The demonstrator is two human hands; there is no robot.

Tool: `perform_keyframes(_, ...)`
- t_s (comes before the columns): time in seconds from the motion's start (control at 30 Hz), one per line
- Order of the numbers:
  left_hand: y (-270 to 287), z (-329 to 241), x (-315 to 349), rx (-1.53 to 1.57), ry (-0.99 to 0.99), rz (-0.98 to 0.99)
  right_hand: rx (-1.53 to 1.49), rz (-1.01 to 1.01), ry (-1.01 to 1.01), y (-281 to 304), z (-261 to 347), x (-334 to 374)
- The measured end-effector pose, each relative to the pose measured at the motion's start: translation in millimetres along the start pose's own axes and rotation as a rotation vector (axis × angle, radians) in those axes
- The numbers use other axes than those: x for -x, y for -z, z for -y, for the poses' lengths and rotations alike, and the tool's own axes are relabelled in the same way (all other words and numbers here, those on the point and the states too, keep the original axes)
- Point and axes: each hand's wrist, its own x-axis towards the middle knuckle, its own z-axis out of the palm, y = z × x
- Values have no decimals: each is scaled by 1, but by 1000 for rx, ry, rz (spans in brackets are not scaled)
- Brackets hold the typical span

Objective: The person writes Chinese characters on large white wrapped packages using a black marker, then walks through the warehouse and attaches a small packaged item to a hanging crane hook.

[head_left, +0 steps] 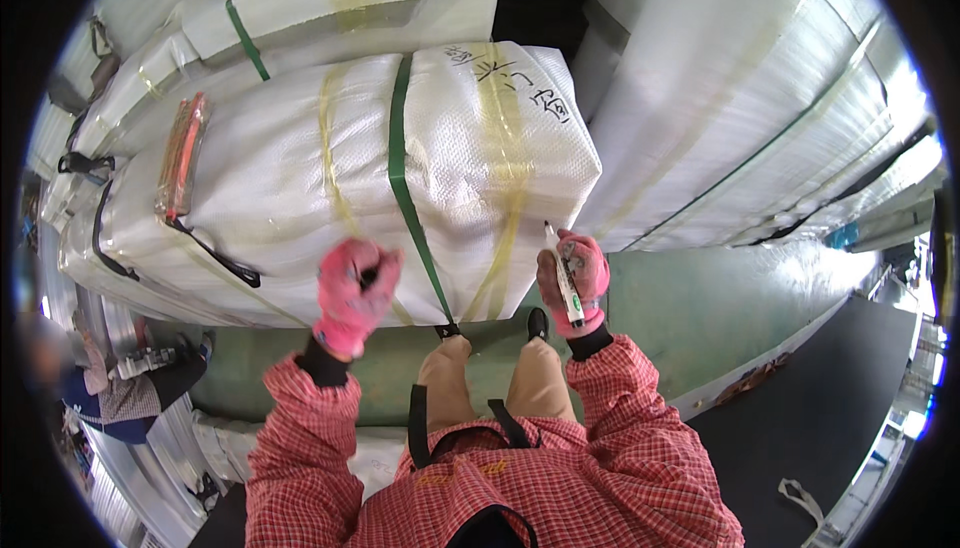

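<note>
My right hand (590, 273), in a pink work glove, grips a white marker pen (566, 288) with its dark tip pointing up and away from me. My left hand (352, 293), also gloved in pink, is closed; a small dark spot shows between its fingers, too small to name. Both hands hover at the near side of a long white wrapped bundle (280, 178). A green strap (398, 138) and yellow tape (510, 163) run round this bundle, and black handwriting marks its far right end.
An orange-red strip in clear wrapping (183, 158) lies on the bundle's left part, beside a black strap (215, 253). More white bundles (740, 118) stand at right and behind. A dark tabletop (810, 398) is at lower right. Another person (130, 398) is at lower left.
</note>
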Motion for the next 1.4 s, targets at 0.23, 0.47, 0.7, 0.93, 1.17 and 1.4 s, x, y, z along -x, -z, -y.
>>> perform_keyframes(0.23,-49,7,161,-6,453,146,6,117,184,-13,-37,15)
perform_keyframes(0.47,-59,-25,192,-55,787,273,-4,101,224,-19,-28,2)
perform_keyframes(0.7,-60,-19,200,-147,772,279,30,172,86,5,-55,13)
perform_keyframes(0.93,-58,-25,211,-134,739,269,-361,202,-310,-10,8,-5)
perform_keyframes(1.17,-23,-33,223,-90,791,300,-104,690,-67,44,56,97)
perform_keyframes(1.4,8,-93,200,-123,765,303,-851,742,-932,115,113,78)
